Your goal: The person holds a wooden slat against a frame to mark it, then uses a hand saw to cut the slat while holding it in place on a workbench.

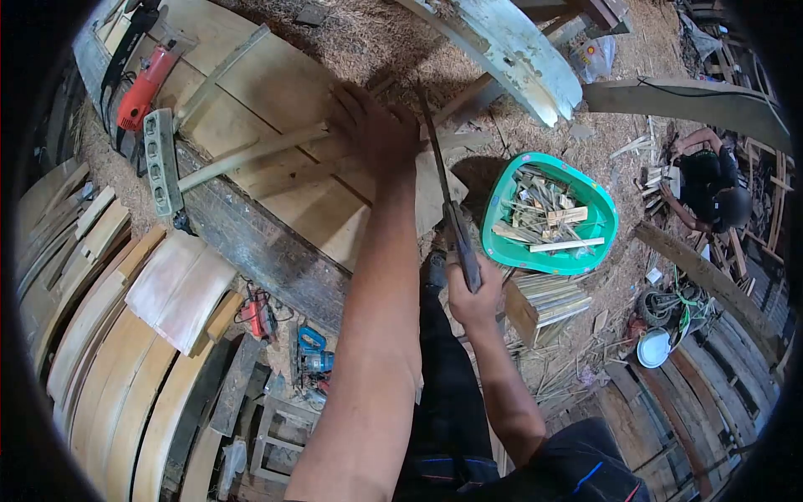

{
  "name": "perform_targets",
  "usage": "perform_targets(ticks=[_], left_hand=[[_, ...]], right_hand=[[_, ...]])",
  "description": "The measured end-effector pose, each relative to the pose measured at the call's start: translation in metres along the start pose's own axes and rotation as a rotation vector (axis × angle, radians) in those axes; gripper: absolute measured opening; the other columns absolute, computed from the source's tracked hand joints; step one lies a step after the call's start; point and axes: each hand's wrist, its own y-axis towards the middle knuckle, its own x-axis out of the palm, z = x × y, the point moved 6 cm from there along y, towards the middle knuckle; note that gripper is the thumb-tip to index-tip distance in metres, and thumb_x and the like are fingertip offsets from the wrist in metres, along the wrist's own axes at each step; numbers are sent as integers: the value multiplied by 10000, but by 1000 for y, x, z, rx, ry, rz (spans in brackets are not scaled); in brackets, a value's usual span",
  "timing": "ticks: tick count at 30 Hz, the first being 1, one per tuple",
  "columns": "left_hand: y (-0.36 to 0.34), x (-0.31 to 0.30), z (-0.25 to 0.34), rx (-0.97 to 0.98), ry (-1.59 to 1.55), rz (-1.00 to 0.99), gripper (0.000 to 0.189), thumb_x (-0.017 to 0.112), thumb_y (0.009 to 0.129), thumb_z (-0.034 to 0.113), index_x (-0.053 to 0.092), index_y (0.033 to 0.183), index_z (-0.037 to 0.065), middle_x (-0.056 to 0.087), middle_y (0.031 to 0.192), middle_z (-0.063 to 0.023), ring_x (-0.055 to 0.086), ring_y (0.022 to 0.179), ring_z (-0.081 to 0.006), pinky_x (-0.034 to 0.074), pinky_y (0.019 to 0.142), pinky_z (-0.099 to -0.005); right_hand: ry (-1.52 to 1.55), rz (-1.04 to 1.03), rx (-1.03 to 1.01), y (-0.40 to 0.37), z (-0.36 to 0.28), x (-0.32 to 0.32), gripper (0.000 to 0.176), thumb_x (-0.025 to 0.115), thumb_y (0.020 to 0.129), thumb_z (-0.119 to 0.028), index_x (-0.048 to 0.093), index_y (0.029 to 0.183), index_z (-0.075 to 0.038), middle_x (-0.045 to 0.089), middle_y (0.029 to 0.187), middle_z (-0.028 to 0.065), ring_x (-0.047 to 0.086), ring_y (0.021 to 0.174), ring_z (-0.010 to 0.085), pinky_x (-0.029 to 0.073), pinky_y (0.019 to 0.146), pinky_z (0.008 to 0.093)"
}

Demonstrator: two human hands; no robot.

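Handsaw approx 1 o'clock, R hand wrapped round its handle at 4; L hand at 12 laid over wooden batten (10), finger grip unclear, v. close to blade: batten rolling could make saw skip into it. Green basin w/ offcuts, 2–3.
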Motion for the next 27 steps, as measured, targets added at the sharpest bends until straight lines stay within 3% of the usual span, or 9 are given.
perform_targets(ticks=[6,8,11,14,15,18,19,23,27], left_hand=[[-3,2,1,-3,14,93,684,476,848,317,409,1435,-27,383,1515,-207,337,1423,-321,239,1141,-550],[-3,4,0,-34,-71,118,629,470,859,329,480,1387,-13,365,1528,-205,319,1434,-317,218,1152,-546],[-8,-6,3,50,-83,142,492,493,885,319,593,1267,25,476,1446,-180,403,1374,-299,264,1135,-498],[-15,-17,7,261,-437,50,361,545,905,316,659,1145,71,596,1302,-128,498,1272,-277,320,1093,-447],[-23,-20,6,436,-461,130,292,636,881,270,670,1113,96,653,1177,-75,577,1137,-266,397,1013,-400],[-54,-27,-10,797,-590,-143,276,685,851,207,670,1106,103,649,1176,-66,602,1090,-265,445,955,-381],[-63,-32,-12,854,-599,-83,250,692,839,116,671,1087,96,659,1116,-54,624,1022,-260,478,888,-371],[-81,-40,-18,882,-474,-9,240,660,845,110,668,1080,66,656,998,-81,629,953,-271,481,864,-394],[-92,-67,-12,890,-667,-187,241,647,838,11,673,1077,28,664,937,-139,643,889,-318,521,785,-419]], right_hand=[[-53,11,-10,-48,13,-14,160,654,845,-68,578,711,-26,459,537,22,434,492,65,358,471,271],[-64,13,6,-66,11,-21,197,666,849,-72,559,690,-30,456,543,9,417,501,55,347,469,264],[92,104,39,-77,41,-33,238,656,870,-60,537,666,-33,458,575,-32,422,539,37,331,477,249],[79,126,-21,-82,46,-51,212,624,885,-49,544,690,-24,479,595,-33,431,554,42,332,492,242],[71,116,-24,-85,47,-57,201,610,892,-51,546,703,-23,480,608,-36,426,560,45,323,501,241],[58,100,-21,-95,55,-70,202,597,883,-45,531,693,-26,477,616,-24,429,574,61,331,518,257],[22,101,-58,-98,60,-74,205,601,879,-48,528,689,-27,473,612,-21,426,570,65,332,516,262],[-4,94,-91,-106,55,-71,207,622,862,-67,526,685,-22,452,587,-4,407,547,86,336,505,281],[-49,97,-225,-114,50,-71,247,676,830,-64,520,641,-33,447,534,13,442,483,83,348,458,282]])
